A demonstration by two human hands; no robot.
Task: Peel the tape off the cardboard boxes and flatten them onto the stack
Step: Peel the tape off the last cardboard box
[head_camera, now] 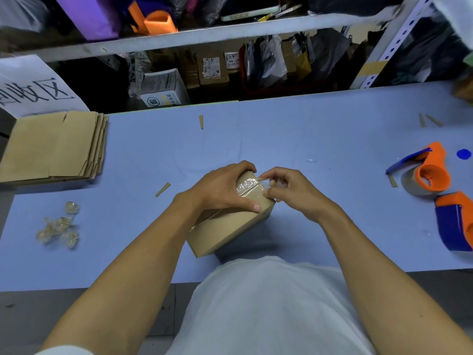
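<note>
A small brown cardboard box [230, 226] stands tilted on the blue table [307, 139], just in front of my body. My left hand [222, 187] clamps over its top end and holds it steady. Clear tape [247, 185] runs across the top seam. My right hand [286, 188] pinches the loose end of that tape at the box's right top edge, with a crumpled bit lifted off the cardboard. A stack of flattened boxes [53, 147] lies at the far left of the table.
Crumpled balls of peeled tape [57, 228] lie at the left front. Two orange and blue tape dispensers [427, 170] [455, 221] sit at the right edge. Small cardboard slivers [163, 189] are scattered about. Shelves with parcels [212, 67] stand behind the table.
</note>
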